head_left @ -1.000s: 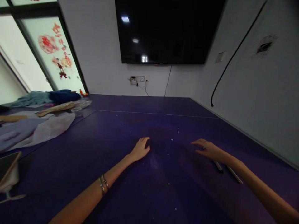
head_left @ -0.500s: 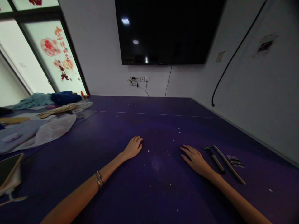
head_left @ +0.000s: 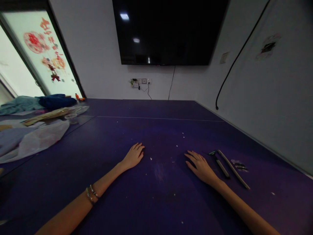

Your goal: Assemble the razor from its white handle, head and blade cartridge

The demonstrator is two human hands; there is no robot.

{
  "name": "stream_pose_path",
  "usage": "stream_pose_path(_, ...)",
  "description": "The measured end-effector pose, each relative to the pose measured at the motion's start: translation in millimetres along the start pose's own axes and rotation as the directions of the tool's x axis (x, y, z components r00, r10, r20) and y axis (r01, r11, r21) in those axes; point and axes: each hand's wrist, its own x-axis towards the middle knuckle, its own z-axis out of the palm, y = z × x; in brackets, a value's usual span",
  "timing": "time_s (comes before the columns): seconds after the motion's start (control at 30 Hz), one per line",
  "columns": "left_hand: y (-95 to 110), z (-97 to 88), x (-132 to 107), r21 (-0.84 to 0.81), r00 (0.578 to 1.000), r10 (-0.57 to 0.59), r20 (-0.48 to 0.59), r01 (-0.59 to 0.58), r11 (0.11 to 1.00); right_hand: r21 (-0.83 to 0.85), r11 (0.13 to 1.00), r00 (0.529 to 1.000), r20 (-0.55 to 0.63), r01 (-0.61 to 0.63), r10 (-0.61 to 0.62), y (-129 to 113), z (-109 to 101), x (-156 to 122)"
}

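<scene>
Left hand [head_left: 132, 156] and right hand [head_left: 201, 168] laid palm-down on purple table [head_left: 158, 137], fingers loosely extended, nothing gripped. Slim-handled tool [head_left: 222, 168] and curved strip [head_left: 233, 168] set just right of right hand, probably for easy reach; small packet-like item [head_left: 240, 165] placed farther right.

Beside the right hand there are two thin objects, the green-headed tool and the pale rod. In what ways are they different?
The green-headed tool looks shorter than the pale rod. The green-headed tool has an angled head and a partly dark body; the pale rod shows no head and is pale throughout. The green-headed tool lies nearer the right hand than the pale rod. Both lie unheld on the purple table.
</scene>
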Motion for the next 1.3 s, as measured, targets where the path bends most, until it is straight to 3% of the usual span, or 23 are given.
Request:
stream_pose_path(0.77,3.1,-1.3,-1.1,-0.025,1.000,-0.019,0.001,0.019,0.999,0.030,0.999,1.000,-0.021,0.018,-0.018,3.0,3.6,-0.7)
stream_pose_path(0.93,3.0,-1.7,-0.8,-0.015,1.000,-0.016,-0.002,0.016,1.000,0.204,0.979,0.988,-0.155,0.018,0.014,10.2,-13.4,4.9)
stream_pose_path(1.03,3.1,-2.1,-0.8,-0.017,1.000,-0.013,-0.007,0.013,1.000,0.240,0.968,0.960,-0.246,-0.069,0.130,29.2,-38.4,4.7)
stream_pose_path(1.1,3.2,-2.2,-0.8,-0.016,1.000,-0.014,-0.006,0.014,1.000,0.211,0.960,0.941,-0.241,-0.186,0.236,46.5,-56.1,0.4)
stream_pose_path(1.2,2.5,-1.3,-0.6,-0.011,1.000,-0.016,-0.007,0.016,1.000,0.154,0.921,0.911,-0.160,-0.357,0.380,70.5,-74.9,-11.4)
stream_pose_path(1.3,1.3,0.2,0.1,-0.002,1.000,-0.019,-0.009,0.019,1.000,0.118,0.885,0.889,-0.032,-0.450,0.456,84.7,-79.4,-24.0)
